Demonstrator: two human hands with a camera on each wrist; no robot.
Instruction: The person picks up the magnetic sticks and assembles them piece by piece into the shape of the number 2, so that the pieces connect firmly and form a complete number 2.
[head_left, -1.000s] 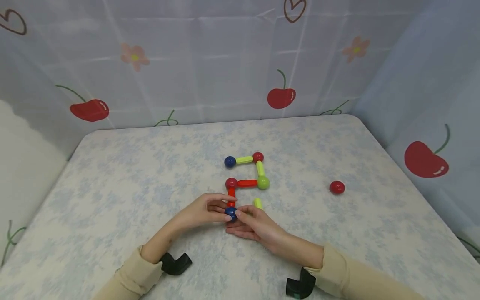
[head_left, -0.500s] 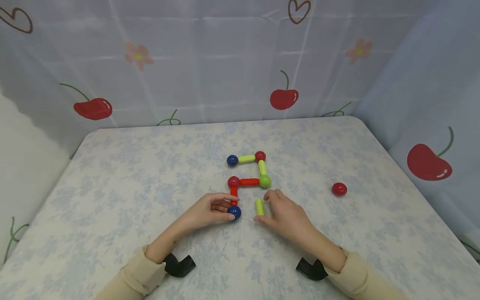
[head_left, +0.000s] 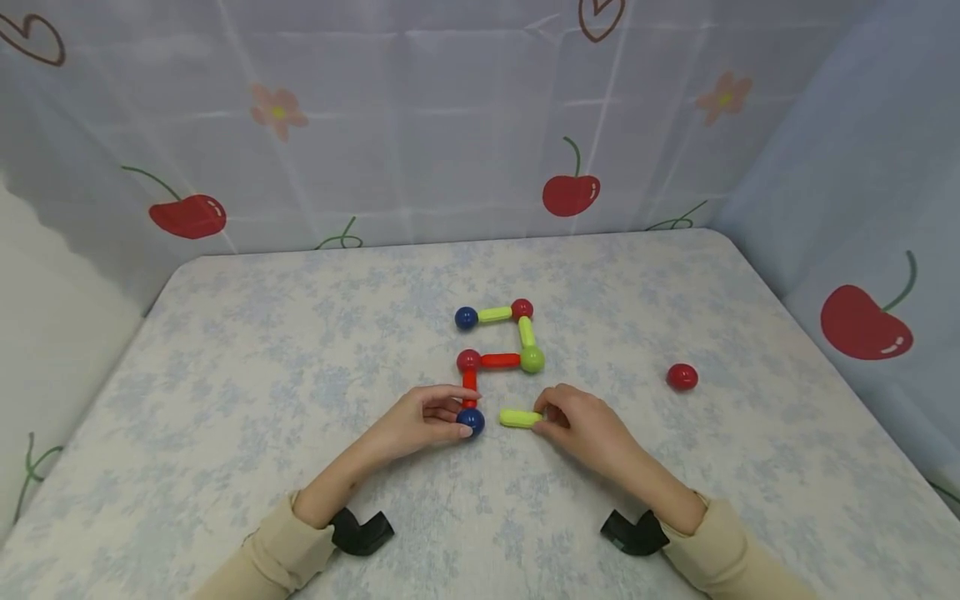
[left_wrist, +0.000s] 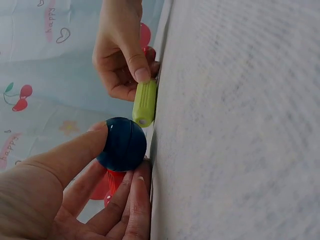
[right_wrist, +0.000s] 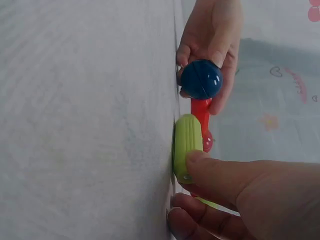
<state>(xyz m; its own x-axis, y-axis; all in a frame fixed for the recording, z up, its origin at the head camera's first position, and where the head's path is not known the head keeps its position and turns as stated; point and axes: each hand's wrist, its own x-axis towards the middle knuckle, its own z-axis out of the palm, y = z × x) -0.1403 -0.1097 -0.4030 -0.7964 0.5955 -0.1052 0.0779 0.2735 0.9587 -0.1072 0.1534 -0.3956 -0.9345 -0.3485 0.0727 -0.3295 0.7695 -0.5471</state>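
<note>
My left hand (head_left: pixel 423 421) holds a blue ball (head_left: pixel 471 422) with thumb and fingers, at the near end of a chain of magnetic balls and sticks. From that ball a red stick (head_left: pixel 469 388) runs away to a red ball (head_left: pixel 468 360). My right hand (head_left: pixel 588 427) pinches the right end of a yellow-green magnetic stick (head_left: pixel 519 418), which lies sideways close to the table. Its free end points at the blue ball, with a small gap between them in the head view. In the left wrist view the stick's end (left_wrist: pixel 142 121) sits close by the blue ball (left_wrist: pixel 121 145).
The chain goes on through another red stick (head_left: pixel 500 361), a green ball (head_left: pixel 532 359), a yellow-green stick (head_left: pixel 527 332), a far red ball (head_left: pixel 522 309) and a far blue ball (head_left: pixel 466 317). A loose red ball (head_left: pixel 682 377) lies to the right on the patterned table (head_left: pixel 300 333).
My right hand has left the blue ball, moved right and taken hold of the yellow-green stick. The stick has turned from lengthwise to sideways. My left hand stays at the blue ball.
</note>
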